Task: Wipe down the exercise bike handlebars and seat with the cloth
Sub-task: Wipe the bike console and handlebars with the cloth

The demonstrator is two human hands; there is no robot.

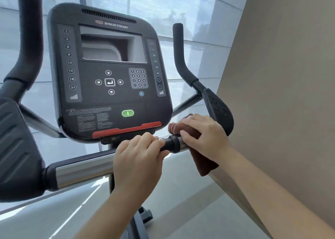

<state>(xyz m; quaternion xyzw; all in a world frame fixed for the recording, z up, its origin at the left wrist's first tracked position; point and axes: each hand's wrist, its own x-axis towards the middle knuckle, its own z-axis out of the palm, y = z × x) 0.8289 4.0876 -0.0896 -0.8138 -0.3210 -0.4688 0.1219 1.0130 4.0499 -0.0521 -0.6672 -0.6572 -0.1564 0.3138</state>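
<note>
The exercise bike's handlebar (81,169) runs as a chrome and black bar below the console. My left hand (137,159) grips the bar just left of a black collar. My right hand (204,137) presses a brown cloth (203,160) around the bar right of that collar, and part of the cloth hangs down below my palm. Two upright black foam grips rise at the far left (29,35) and at the right (179,53). The seat is out of view.
The black console (108,71) with screen, keypad and green button stands right above my hands. A black elbow pad (219,109) sits behind my right hand; another pad (16,144) is at the left. A beige wall (281,75) is close on the right. Window blinds are behind.
</note>
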